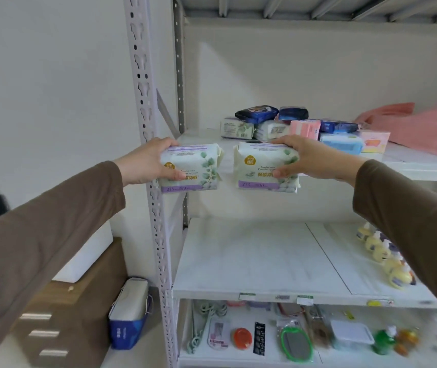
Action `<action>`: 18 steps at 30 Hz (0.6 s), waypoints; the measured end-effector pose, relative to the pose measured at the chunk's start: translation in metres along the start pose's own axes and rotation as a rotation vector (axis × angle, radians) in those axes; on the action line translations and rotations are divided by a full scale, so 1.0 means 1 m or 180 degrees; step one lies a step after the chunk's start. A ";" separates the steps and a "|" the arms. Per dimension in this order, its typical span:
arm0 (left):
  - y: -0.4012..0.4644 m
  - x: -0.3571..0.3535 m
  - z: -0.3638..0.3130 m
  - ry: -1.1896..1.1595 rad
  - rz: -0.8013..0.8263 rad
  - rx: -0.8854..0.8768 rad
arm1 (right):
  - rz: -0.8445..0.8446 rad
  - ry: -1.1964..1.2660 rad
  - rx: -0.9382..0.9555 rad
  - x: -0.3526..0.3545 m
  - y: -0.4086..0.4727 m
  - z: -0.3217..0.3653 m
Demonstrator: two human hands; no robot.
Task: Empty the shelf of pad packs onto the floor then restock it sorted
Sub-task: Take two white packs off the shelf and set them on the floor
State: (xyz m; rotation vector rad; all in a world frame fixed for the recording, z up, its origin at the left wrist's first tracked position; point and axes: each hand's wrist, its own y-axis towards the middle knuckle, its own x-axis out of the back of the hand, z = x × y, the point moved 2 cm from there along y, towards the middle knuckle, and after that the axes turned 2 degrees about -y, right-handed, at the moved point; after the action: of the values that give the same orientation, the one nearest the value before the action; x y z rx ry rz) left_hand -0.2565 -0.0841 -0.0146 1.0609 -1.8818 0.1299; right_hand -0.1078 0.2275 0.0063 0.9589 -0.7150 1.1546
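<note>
At mid-frame, two matching white leaf-print pad packs are gripped, one (191, 168) by the left hand (148, 161), one (266, 167) by the right hand (308, 158), before the shelf (421, 166). More mixed packs (305, 128) lie behind. Emptying seems underway; both likely need lowering to the floor.

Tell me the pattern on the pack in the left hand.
Green leaf sprigs on white, with a purple bottom band; head view.

1. A plain white wall (39, 75) fills the left side and runs behind the shelving.
2. A pale perforated metal upright (145, 107) frames the rack.
3. A brown wooden cabinet (79, 314) with silver handles stands lower left.
4. Soft, even light.
</note>
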 end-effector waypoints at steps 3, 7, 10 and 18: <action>-0.030 -0.017 0.011 -0.0013 0.0099 0.0156 | 0.0179 -0.0060 -0.0056 -0.023 -0.021 -0.004; -0.072 -0.050 0.024 -0.0082 0.0316 0.0362 | 0.0403 -0.0045 -0.0074 -0.061 -0.058 -0.013; -0.103 -0.080 0.035 -0.0004 0.0446 0.0524 | 0.0572 -0.0141 -0.0066 -0.097 -0.089 -0.027; -0.175 -0.176 0.096 -0.0083 0.0782 0.0933 | 0.0988 -0.0128 -0.0231 -0.200 -0.144 -0.076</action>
State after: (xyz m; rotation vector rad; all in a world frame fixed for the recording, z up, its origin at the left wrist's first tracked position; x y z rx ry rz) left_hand -0.1641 -0.1309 -0.2591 1.0215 -2.0538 0.5501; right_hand -0.0240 0.1957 -0.2351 0.8305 -0.9560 1.3720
